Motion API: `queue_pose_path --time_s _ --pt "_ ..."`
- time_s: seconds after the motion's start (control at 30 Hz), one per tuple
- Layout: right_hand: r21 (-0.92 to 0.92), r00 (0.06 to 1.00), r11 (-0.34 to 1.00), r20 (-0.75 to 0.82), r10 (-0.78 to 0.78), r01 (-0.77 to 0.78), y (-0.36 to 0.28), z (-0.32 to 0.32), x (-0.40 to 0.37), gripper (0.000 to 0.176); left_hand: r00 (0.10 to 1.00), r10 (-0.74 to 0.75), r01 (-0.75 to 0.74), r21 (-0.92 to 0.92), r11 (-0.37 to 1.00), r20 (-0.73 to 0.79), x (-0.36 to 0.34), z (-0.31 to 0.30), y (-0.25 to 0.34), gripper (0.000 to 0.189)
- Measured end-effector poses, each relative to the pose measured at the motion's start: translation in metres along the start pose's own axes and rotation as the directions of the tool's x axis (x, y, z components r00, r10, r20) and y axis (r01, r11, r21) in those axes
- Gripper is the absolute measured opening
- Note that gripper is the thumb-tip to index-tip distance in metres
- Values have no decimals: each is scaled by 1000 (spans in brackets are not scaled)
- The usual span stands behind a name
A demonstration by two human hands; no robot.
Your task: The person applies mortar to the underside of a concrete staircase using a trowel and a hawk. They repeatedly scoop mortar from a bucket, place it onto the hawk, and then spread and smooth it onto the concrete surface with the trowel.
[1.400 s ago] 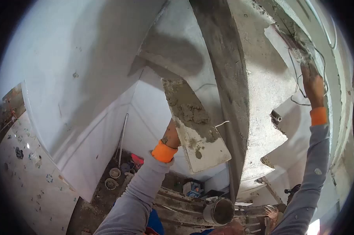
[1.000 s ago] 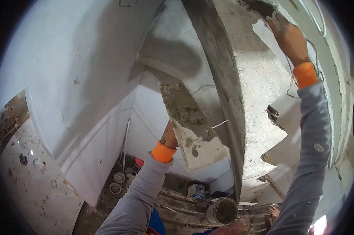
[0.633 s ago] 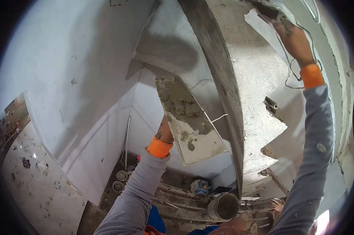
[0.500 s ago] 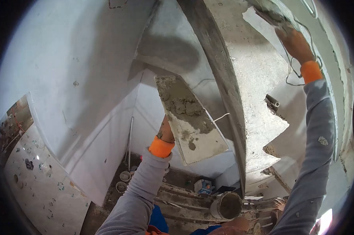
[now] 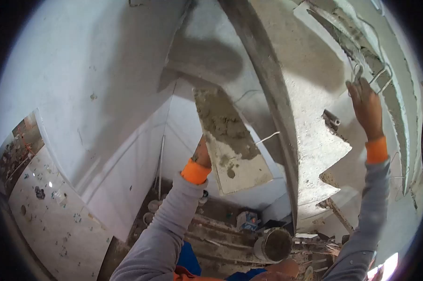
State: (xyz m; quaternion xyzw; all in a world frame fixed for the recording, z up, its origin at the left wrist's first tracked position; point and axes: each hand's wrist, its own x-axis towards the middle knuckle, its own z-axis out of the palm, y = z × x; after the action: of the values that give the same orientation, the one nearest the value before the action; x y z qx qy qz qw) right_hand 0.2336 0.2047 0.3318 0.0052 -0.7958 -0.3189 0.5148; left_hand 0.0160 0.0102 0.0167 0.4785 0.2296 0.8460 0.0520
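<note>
My left hand point(image 5: 202, 153) grips from below a flat mortar board point(image 5: 242, 171), held up at a tilt. Wet grey mortar point(image 5: 221, 122) covers the board's upper half. My right hand point(image 5: 367, 108) reaches up against the wall, right of the stepped concrete stair underside point(image 5: 309, 107). Its fingers point up and touch looped wires point(image 5: 361, 72) hanging from a mortar-filled groove point(image 5: 356, 47). The back of that hand faces me, so I cannot see whether it holds anything. Both wrists wear orange cuffs over grey sleeves.
A pipe stub point(image 5: 331, 119) juts out beside the stair edge. Below stand a mortar-smeared bucket point(image 5: 273, 244) on rough planks point(image 5: 216, 232), a blue box point(image 5: 247, 219) and small bowls point(image 5: 153, 206). A thin rod point(image 5: 160, 164) leans in the corner. Patterned tiles point(image 5: 47, 206) lie lower left.
My right hand has come down from the top of the groove to the wire loops. The mortar board has stayed almost where it was.
</note>
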Motion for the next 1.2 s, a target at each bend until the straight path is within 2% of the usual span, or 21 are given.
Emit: queue_pose_path --time_s 0.03,0.1,0.17,0.2,0.23,0.27,0.33,0.4,0.43,0.47,0.5,0.53,0.6,0.67,0.77,0.8,0.87,0.9,1.03,1.1,1.2 --pt "94 993 989 -29 -115 118 -6 2 -16 38 1000 -9 9 -45 999 -7 0 -3 -3 38" --pt "365 957 916 282 64 -168 -39 -4 -53 32 997 -62 58 -112 992 -37 -1 -7 -6 39" --pt "278 983 958 149 -110 65 -62 10 -97 30 987 -144 131 -161 978 -70 0 -7 -1 39" --pt "361 949 933 298 -99 -16 -74 9 -113 30 999 39 -44 399 916 20 1 -15 -3 47" --pt "425 894 899 437 -102 -105 -84 8 -129 29 997 65 -74 554 829 35 0 -15 1 51" --pt "491 882 864 451 -139 -115 -93 10 -141 29 994 89 -107 690 716 62 1 -15 7 54" --pt "613 877 782 432 -209 -115 -107 17 -162 28 998 66 -59 701 711 17 2 -20 3 60" --pt "709 866 697 411 -286 -106 -111 30 -189 28 995 -37 77 477 876 -92 -3 -26 -13 63" --pt "717 889 697 327 -321 -12 -112 39 -198 28 989 -80 121 373 920 -125 -5 -24 -14 64" --pt "714 903 695 242 -355 81 -112 47 -205 30 988 -96 132 320 938 -124 -8 -22 -15 65" --pt "701 908 693 161 -387 171 -112 52 -211 31 993 -84 109 352 930 -85 -8 -16 -12 65" --pt "692 902 705 190 -389 158 -116 57 -209 30 996 -71 84 381 921 -47 -7 -8 -6 64" --pt "704 921 700 187 -342 117 -122 77 -206 29 993 -8 -64 579 813 121 -2 6 7 64" --pt "715 947 692 151 -283 93 -126 94 -196 29 987 -158 147 282 948 16 -2 22 11 60" --pt "720 975 689 87 -204 80 -126 107 -178 31 979 -160 125 254 959 123 -1 39 26 45" --pt "714 977 697 100 -188 61 -124 108 -171 31 971 -141 66 353 933 192 -1 39 31 42" --pt "674 983 737 107 -147 37 -120 109 -154 32 963 -125 18 403 915 241 1 41 35 35" --pt "631 985 772 69 -156 78 -117 110 -143 32 957 -117 -8 426 904 265 2 42 36 32" --pt "425 984 888 -52 -168 174 -112 98 -88 32 960 -219 170 254 952 176 3 40 39 35" --pt "233 986 958 -48 -160 167 -108 99 -57 30 956 -221 158 292 943 194 9 22 28 40" --pt "136 989 982 -81 -121 131 -119 93 7 35 987 -121 81 332 940 103 14 -1 14 46"
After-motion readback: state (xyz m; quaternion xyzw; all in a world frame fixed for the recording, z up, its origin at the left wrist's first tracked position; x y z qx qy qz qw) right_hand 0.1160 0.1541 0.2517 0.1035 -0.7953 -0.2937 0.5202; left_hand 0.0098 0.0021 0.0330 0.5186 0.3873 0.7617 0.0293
